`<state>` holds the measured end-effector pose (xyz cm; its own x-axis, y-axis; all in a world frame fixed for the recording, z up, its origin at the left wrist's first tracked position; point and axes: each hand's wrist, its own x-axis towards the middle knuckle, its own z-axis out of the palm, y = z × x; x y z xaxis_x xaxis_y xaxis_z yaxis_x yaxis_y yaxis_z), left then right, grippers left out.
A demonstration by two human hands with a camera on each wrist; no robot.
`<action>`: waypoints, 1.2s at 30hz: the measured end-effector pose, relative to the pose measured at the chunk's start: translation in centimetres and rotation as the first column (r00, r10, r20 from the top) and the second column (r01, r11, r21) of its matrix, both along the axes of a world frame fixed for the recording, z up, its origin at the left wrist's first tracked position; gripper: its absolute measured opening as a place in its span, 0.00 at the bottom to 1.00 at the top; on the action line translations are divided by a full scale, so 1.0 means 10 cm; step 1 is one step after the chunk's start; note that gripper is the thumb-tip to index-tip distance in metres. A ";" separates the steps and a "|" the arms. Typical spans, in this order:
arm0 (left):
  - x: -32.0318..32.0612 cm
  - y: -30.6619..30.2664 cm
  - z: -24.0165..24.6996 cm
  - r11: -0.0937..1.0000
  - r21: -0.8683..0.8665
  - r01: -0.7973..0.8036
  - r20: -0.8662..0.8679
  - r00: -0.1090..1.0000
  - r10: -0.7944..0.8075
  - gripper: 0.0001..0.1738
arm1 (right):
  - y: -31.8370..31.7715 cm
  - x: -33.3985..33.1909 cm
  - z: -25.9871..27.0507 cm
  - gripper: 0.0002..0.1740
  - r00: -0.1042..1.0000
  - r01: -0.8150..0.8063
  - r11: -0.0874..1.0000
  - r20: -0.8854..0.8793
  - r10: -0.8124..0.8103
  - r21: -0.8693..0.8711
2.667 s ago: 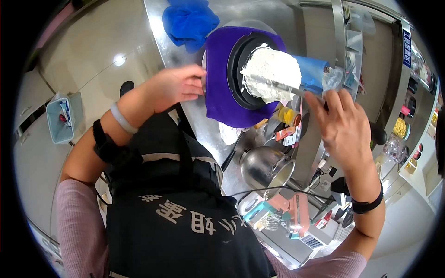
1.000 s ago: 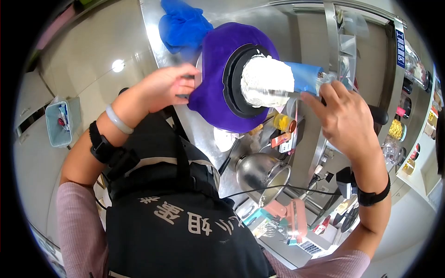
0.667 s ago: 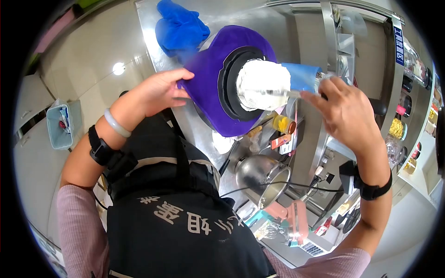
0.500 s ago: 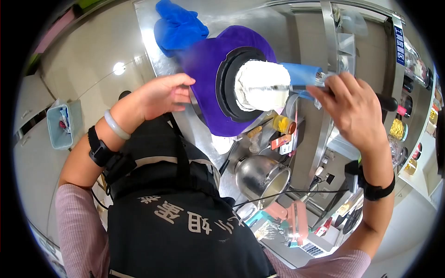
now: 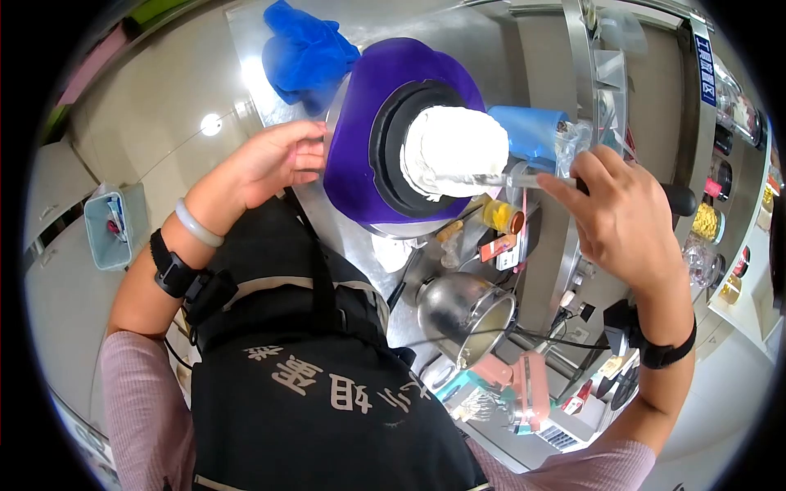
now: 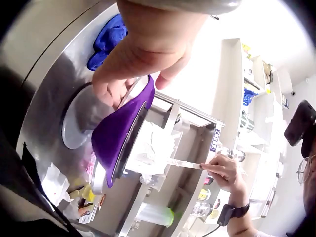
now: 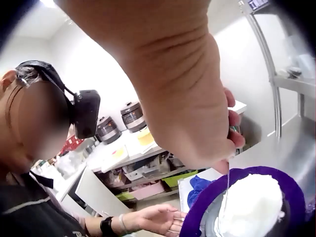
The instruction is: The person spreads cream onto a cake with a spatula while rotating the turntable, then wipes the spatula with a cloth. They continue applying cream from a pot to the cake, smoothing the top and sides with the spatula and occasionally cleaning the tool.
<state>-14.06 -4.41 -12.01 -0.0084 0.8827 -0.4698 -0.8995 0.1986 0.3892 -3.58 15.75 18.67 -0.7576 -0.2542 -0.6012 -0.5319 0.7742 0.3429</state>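
A cake [image 5: 463,147] coated in white cream sits on a black round base [image 5: 389,155]. Under that lies a purple mat [image 5: 344,155] on a cake turntable, whose pale round foot [image 6: 76,126] shows in the left wrist view. My right hand [image 5: 618,213] grips the black handle of a metal icing spatula [image 5: 520,180], its blade lying against the cream near the cake's edge. At the turntable's near-left rim is my left hand [image 5: 278,159], fingers loosely bent, fingertips right at the edge and holding nothing.
Blue cloth [image 5: 307,57] lies on the steel table left of the turntable. Beyond the cake is a blue roll [image 5: 528,131]. A yellow-filled jar [image 5: 501,217] and a metal mixing bowl [image 5: 463,315] stand to the right, near a pink stand mixer [image 5: 528,389].
The purple mat and cake have turned, the mat's pointed corner swinging past my left fingers. My left hand has drawn slightly left. The spatula stays against the cream, its handle now angled differently.
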 end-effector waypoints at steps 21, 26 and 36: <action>0.15 -0.03 -0.01 0.995 -0.073 0.065 0.105 0.993 -0.057 0.11 | 0.08 0.05 0.00 0.25 0.981 -0.151 0.988 -0.117 0.152 0.017; 0.02 -0.03 -0.03 0.998 -0.045 -0.051 0.065 0.996 0.054 0.13 | 0.10 0.14 -0.01 0.23 1.000 0.021 0.999 -0.021 -0.022 -0.042; 0.04 0.03 -0.05 0.998 -0.046 -0.038 0.095 0.995 0.043 0.33 | 0.15 0.16 -0.03 0.23 0.993 -0.093 0.995 -0.071 0.090 -0.046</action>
<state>-13.67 -4.08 -12.55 0.0035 0.8608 -0.5089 -0.9400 0.1765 0.2921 -1.98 17.21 18.40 -0.7690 -0.3520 -0.5337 -0.5777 0.7401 0.3442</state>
